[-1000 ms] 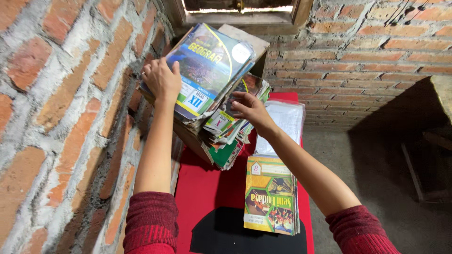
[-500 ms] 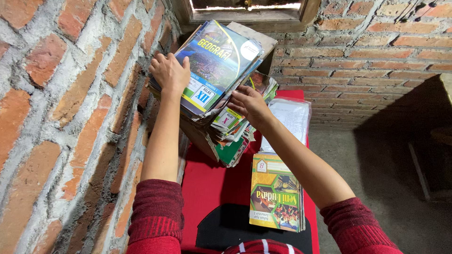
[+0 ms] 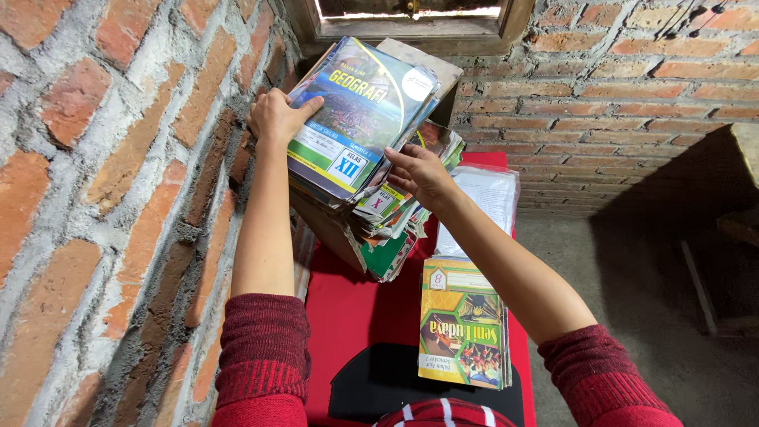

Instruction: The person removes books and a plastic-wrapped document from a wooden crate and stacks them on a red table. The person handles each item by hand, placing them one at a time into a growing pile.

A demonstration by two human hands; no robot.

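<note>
Left hand (image 3: 277, 119) gripped blue-green textbook (image 3: 360, 119) atop leaning book stack (image 3: 379, 213) against brick wall (image 3: 118, 198); right hand (image 3: 419, 170) pressed open against stack's side. Yellow book (image 3: 464, 324) lay apart on red table (image 3: 348, 316). Sorting judged early: stack mostly untouched

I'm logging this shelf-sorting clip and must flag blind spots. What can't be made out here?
Head view only:
- Lower books in the stack: covered by the top blue book.
- Left hand fingers: partly behind that book.
- What the right hand pinches: hidden by its palm.
- Window: cut off by the top edge.
- Dark object on the red cloth: unidentifiable.
</note>
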